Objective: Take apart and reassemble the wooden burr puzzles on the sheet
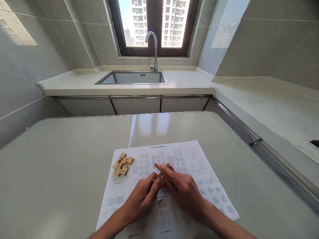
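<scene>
Over a printed sheet point(147, 162) covered in small diagrams, my two hands meet. My left hand point(147, 192) is closed, its thumb and fingers pinching wooden puzzle sticks point(158, 166). From the other side my right hand point(183, 189) grips the same sticks, its forefinger laid along them. One stick end points up and left, another up and right; the fingers hide the rest. On the sheet's upper left lies a wooden interlocking puzzle point(123, 164) of several short blocks fitted together, apart from both hands.
The sheet lies on a pale, glossy table point(62, 166) with a seam across it. Beyond the far edge runs a white counter point(184, 78) with a sink point(138, 78) and a chrome faucet point(156, 49) below a window. Another counter point(279, 109) runs along the right.
</scene>
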A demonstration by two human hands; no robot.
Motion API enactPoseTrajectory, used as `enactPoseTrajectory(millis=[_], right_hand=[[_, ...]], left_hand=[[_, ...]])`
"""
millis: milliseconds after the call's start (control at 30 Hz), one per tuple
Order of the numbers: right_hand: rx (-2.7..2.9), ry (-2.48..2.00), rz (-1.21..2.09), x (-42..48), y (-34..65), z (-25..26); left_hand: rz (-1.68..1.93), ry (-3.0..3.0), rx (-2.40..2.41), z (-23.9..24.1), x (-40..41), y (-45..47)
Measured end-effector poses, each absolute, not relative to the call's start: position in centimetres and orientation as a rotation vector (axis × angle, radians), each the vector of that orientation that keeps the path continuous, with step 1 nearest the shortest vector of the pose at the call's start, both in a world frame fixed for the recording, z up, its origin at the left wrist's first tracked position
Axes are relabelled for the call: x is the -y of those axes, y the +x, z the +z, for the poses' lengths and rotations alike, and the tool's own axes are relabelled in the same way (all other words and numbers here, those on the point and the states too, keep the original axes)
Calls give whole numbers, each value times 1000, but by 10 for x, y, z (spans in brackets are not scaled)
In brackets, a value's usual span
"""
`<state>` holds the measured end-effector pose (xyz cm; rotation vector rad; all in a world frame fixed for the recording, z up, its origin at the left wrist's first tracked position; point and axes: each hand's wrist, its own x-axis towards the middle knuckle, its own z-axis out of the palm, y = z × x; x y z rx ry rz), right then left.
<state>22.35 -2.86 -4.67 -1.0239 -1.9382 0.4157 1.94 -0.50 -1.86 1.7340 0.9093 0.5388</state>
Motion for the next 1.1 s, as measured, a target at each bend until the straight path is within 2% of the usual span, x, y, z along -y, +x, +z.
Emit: enactPoseTrajectory(millis=[433, 1100], right_hand=[[1955, -1011, 321, 29, 223, -43], [1935, -1039, 412, 28, 226, -47]], left_hand=[[537, 1759, -883, -20, 6, 18], [572, 1672, -936, -17, 3, 18]])
